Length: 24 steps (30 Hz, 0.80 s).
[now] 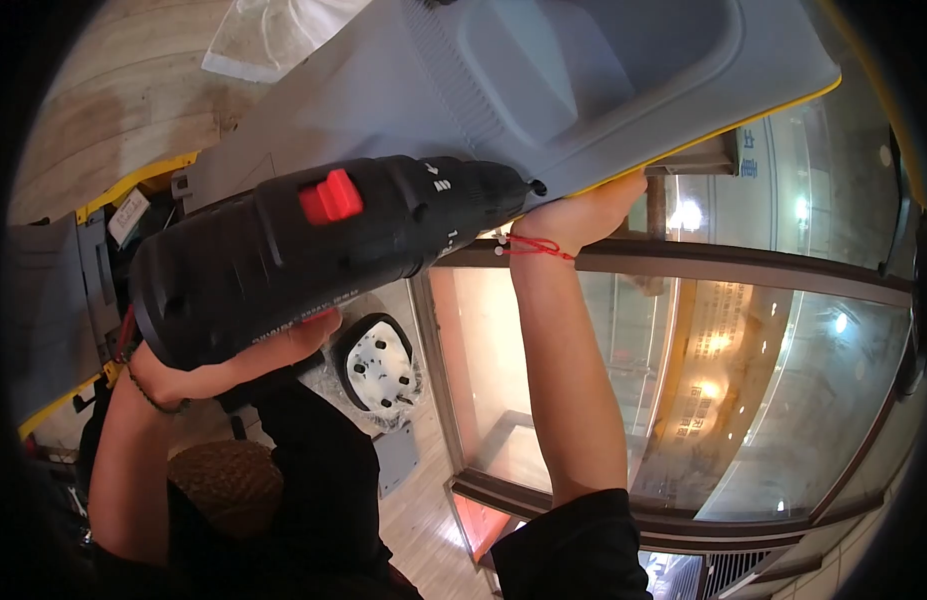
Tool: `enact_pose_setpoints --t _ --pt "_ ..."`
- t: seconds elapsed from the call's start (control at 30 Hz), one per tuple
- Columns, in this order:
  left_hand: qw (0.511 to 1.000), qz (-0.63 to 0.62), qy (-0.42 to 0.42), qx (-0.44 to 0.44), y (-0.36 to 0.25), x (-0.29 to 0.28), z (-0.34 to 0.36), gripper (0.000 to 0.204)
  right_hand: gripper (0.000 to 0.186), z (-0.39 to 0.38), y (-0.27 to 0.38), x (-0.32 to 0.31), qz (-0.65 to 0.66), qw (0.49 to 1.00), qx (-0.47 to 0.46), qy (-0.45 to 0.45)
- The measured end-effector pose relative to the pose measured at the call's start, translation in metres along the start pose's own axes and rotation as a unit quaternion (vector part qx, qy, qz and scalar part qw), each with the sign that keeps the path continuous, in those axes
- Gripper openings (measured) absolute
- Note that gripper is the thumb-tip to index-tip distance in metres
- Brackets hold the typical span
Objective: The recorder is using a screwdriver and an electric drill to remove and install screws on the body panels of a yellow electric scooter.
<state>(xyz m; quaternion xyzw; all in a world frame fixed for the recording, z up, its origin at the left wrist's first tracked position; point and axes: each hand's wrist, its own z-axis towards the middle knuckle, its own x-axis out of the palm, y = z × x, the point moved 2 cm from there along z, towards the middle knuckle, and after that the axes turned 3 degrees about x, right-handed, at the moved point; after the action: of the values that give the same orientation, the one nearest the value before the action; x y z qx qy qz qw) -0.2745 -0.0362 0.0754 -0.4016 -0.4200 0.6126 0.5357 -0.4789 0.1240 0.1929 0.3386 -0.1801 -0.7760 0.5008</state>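
Note:
My left hand [253,358] is wrapped round the handle of a black power drill [283,255] with a red slide switch on top. The drill lies nearly level, its nose pointing right at a small dark hole near the edge of a large grey plastic housing [353,110] with yellow trim. Whether the tip sits inside the hole, I cannot tell. My right hand [595,215], a red cord at its wrist, reaches up to the underside of that edge. Its fingers are hidden behind the housing.
A glass panel in a dark frame [723,262] stands close at the right. Below the drill lies a white plate with black studs and rim [378,372], in clear plastic. A small grey plate [396,457] and woven round seat [223,485] are lower; clear plastic sheeting [273,40] lies above.

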Motion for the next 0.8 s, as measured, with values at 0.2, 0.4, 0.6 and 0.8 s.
enact_pose_setpoints --t 0.2,0.4,0.6,0.8 --pt "0.987 0.091 -0.088 0.103 0.005 0.002 -0.001 0.027 0.034 0.0 0.0 0.002 0.017 1.0 0.011 -0.007" --pt "0.999 0.032 -0.032 0.027 -0.002 -0.013 0.014 0.035 0.035 -0.001 0.0 0.002 0.04 0.998 0.046 0.001" --pt "0.995 0.099 -0.006 -0.014 0.001 -0.015 0.016 0.032 0.035 0.002 -0.003 0.002 0.036 0.998 0.042 -0.007" --pt "0.975 0.056 -0.211 0.038 0.049 -0.018 -0.034 0.049 0.034 0.003 0.002 0.003 0.084 0.994 0.069 0.002"
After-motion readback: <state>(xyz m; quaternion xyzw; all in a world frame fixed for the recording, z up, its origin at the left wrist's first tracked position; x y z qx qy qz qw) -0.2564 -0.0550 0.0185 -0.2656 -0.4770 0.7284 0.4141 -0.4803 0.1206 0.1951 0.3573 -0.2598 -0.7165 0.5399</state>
